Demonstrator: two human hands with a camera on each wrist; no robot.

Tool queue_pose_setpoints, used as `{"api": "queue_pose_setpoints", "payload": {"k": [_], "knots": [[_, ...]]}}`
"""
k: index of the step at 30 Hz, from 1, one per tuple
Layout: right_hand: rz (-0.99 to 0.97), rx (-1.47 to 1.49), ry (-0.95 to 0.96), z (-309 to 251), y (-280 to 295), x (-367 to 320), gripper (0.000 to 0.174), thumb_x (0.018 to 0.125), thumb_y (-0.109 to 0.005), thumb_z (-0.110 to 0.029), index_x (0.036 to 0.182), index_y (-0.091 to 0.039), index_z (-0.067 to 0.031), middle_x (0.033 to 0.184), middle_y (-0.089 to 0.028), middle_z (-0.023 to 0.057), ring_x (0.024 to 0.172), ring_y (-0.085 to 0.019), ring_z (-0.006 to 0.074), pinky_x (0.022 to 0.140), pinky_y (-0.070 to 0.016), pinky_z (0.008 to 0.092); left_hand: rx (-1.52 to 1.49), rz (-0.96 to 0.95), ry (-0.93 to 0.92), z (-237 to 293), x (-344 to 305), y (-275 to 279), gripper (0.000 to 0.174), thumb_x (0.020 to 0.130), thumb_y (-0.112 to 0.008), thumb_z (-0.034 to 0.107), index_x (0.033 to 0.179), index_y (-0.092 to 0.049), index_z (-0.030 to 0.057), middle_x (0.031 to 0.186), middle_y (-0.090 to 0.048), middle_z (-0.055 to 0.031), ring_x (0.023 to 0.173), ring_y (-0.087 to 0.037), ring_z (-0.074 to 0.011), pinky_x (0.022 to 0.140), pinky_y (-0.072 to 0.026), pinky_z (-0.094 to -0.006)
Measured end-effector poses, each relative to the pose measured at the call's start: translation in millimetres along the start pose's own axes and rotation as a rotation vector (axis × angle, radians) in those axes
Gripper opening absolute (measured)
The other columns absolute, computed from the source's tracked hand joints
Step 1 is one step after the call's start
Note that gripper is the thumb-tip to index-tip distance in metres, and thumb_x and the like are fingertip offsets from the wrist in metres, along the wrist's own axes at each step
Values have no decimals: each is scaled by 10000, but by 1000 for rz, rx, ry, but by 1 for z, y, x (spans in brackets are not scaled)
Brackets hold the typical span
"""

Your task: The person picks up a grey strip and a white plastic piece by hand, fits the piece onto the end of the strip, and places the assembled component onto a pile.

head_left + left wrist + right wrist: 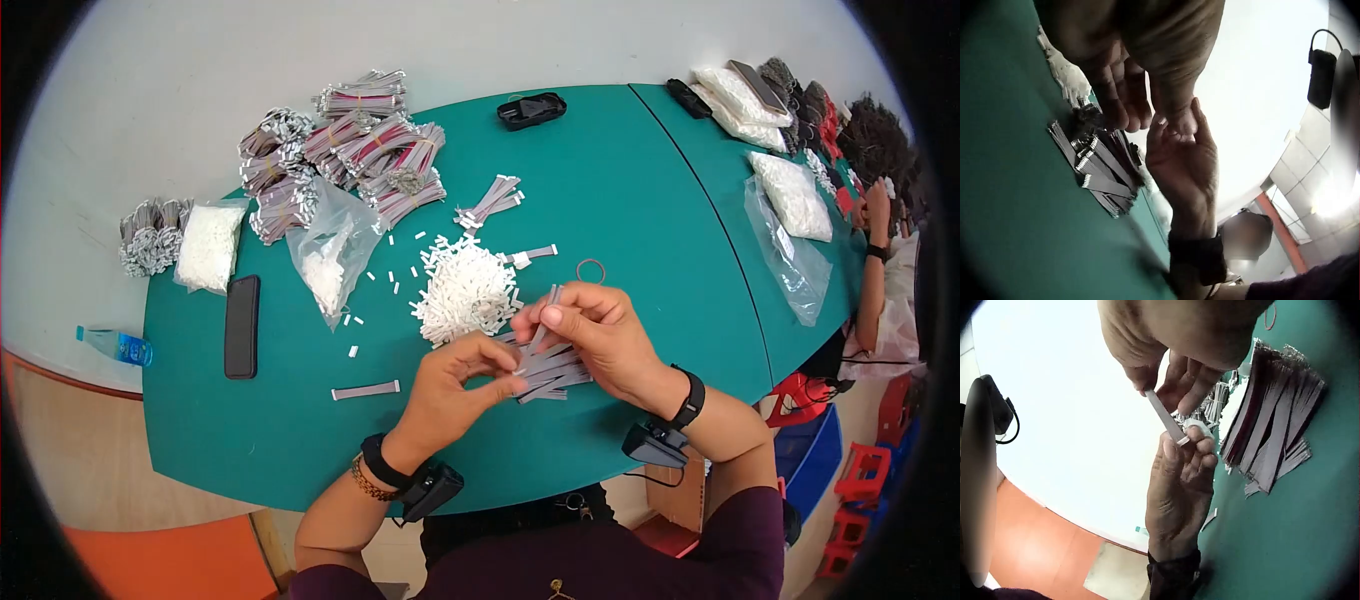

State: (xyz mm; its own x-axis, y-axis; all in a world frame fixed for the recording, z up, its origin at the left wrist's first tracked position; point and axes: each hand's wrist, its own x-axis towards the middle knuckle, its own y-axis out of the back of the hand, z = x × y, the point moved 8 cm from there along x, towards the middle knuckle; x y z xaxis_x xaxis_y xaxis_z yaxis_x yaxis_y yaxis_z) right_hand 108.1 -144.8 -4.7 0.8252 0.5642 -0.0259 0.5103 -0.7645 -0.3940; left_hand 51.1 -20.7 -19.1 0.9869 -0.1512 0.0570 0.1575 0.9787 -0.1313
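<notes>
Over the table's near middle, my right hand (pixel 605 340) pinches a short grey flat ribbon cable (pixel 1167 417) between thumb and fingers. My left hand (pixel 455 385) meets its lower end, thumb and fingertip gripping the small white connector (pixel 1184 441) there. Below both hands lies a fanned stack of grey ribbon cables (pixel 555 376), partly hidden by them in the head view. Just beyond sits a heap of small white connector pieces (pixel 462 285). One separate cable with white ends (pixel 366 390) lies left of my left hand.
Bundled cables (pixel 350 155) are piled at the back left, beside a clear bag of white pieces (pixel 325 275). A phone (pixel 241 328) lies at the left. A red ring (pixel 591 270) is beyond my right hand. Another person's arm (pixel 875 260) shows at far right.
</notes>
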Motion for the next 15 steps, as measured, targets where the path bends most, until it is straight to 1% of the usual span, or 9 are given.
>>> {"api": "queue_pose_setpoints", "payload": {"k": [2,3,5,8,11,14,15], "knots": [[-22,31,7,-4,-3,-2,164,890,-582,-158,863,-607,1,890,-657,89,761,-622,116,656,-498,220,18,-10,-27,10,0,-8,216,748,-697,-9,930,-579,6,912,-587,-40,776,-536,-76,682,-453,-224],[-34,47,9,-5,-4,-3,172,896,-573,-159,863,-607,7,892,-659,94,775,-626,117,659,-501,222,38,16,-73,13,0,-3,220,749,-699,2,938,-587,7,916,-583,-39,765,-524,-73,669,-438,-217],[-78,-34,-18,-4,-9,-6,167,901,-564,-144,872,-607,15,873,-658,90,769,-624,114,650,-501,223,82,74,-161,17,-1,12,228,751,-704,24,954,-601,10,922,-577,-35,742,-501,-67,642,-410,-203],[-118,-66,-67,1,-21,-14,145,899,-561,-113,890,-609,24,836,-656,77,758,-619,105,641,-496,219,50,148,-146,21,-1,19,207,765,-700,55,951,-618,13,905,-578,-28,698,-470,-55,608,-367,-189],[-126,-106,-83,7,-28,-18,126,895,-560,-85,904,-613,29,809,-653,61,738,-612,91,633,-488,212,28,120,-96,14,-1,14,168,782,-681,54,937,-630,11,894,-589,-33,698,-464,-49,614,-371,-189],[-122,-168,-48,13,-28,-18,114,891,-564,-74,899,-621,24,795,-653,47,719,-605,76,619,-481,204,-27,126,-26,7,-3,14,135,793,-669,42,916,-630,6,887,-603,-42,692,-499,-48,604,-368,-177],[-120,-189,-29,14,-28,-18,111,889,-566,-72,894,-625,21,791,-654,43,714,-603,71,614,-479,201,-61,124,-22,9,-3,12,119,800,-659,36,909,-628,0,878,-608,-50,694,-523,-58,605,-387,-179]]}}
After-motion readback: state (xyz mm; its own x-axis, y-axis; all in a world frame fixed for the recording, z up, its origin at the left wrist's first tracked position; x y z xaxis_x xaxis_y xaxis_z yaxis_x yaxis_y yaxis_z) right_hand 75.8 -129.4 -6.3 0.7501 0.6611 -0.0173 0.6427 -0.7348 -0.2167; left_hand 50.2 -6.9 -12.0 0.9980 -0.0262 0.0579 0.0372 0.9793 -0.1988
